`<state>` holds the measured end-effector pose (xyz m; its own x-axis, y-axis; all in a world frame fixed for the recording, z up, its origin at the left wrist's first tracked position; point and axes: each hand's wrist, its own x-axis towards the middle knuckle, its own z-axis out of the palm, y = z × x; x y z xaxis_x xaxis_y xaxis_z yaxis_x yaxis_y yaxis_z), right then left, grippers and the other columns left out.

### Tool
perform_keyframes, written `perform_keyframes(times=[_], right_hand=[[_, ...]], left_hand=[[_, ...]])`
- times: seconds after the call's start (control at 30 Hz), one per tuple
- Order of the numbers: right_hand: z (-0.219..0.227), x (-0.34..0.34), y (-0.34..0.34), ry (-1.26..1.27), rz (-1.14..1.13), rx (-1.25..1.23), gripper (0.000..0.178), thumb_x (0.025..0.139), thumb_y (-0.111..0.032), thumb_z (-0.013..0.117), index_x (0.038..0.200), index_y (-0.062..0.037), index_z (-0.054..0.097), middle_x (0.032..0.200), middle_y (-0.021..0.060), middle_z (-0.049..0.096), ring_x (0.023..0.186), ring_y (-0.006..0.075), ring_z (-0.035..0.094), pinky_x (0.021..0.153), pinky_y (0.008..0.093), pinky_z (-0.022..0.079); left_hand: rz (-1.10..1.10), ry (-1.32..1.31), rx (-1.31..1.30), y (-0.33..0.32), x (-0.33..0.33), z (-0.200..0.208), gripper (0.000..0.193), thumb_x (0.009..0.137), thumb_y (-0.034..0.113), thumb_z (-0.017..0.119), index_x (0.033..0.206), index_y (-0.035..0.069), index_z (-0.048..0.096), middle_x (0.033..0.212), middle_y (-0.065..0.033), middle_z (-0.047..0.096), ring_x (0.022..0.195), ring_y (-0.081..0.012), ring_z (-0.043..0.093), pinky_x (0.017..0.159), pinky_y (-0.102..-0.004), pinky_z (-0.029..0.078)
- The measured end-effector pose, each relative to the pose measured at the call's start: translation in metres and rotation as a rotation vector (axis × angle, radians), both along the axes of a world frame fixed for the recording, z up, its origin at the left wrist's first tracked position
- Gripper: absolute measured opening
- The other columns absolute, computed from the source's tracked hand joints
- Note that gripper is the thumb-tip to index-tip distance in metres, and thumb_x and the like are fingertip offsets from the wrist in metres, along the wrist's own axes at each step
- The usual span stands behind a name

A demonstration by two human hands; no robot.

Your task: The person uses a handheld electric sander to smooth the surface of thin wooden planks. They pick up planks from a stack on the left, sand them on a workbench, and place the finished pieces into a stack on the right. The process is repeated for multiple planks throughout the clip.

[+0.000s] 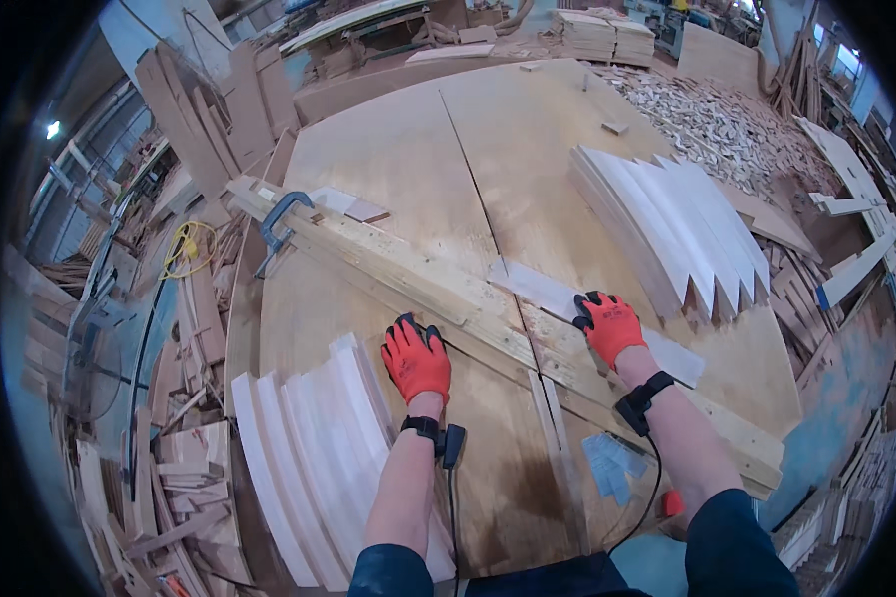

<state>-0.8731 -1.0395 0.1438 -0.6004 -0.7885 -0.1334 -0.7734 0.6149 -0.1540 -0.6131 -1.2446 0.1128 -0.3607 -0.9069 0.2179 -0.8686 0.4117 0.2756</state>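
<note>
My left hand [417, 360], in a red glove with black fingertips, lies with outstretched fingers at the near edge of a long wooden beam [408, 274]. Nothing shows in its grasp. The beam runs diagonally across a large plywood tabletop [388, 139]. Along the beam's far side lies a narrow pale board [538, 287]. My right hand [610, 326], gloved alike, grips this board near its middle with bent fingers; the undersides of the fingers are hidden. A blue C-clamp [281, 229] sits on the beam's far left end.
Curved pale wooden pieces [314, 453] are stacked at the near left, with another stack [667, 224] at the far right. A grey-blue sheet piece [612, 466] lies by my right forearm. Wood scraps [712, 119] heap beyond the table, and a yellow cable [187, 249] hangs at left.
</note>
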Motion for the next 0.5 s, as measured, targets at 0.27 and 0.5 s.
perform_keyframes(times=[0.27, 0.5], right_hand=[[-0.027, -0.031, -0.052, 0.094, -0.047, -0.218, 0.033, 0.085, -0.022, 0.066, 0.118, -0.0169, 0.070, 0.120, 0.0107, 0.068, 0.114, 0.0329, 0.063, 0.095, 0.0474, 0.052], [-0.005, -0.005, -0.068, -0.001, -0.044, -0.172, 0.041, 0.093, -0.033, 0.066, 0.131, -0.0202, 0.061, 0.135, 0.0100, 0.057, 0.124, 0.0338, 0.054, 0.101, 0.0484, 0.047]], left_hand=[[-0.122, 0.187, -0.089, -0.055, -0.035, 0.011, 0.043, 0.084, 0.017, 0.068, 0.122, -0.001, 0.060, 0.116, -0.0207, 0.064, 0.110, -0.0393, 0.059, 0.100, -0.0470, 0.043], [-0.018, -0.012, -0.122, -0.078, -0.010, -0.023, 0.059, 0.096, 0.027, 0.053, 0.147, -0.001, 0.043, 0.148, -0.0228, 0.048, 0.139, -0.0403, 0.041, 0.118, -0.0490, 0.027]])
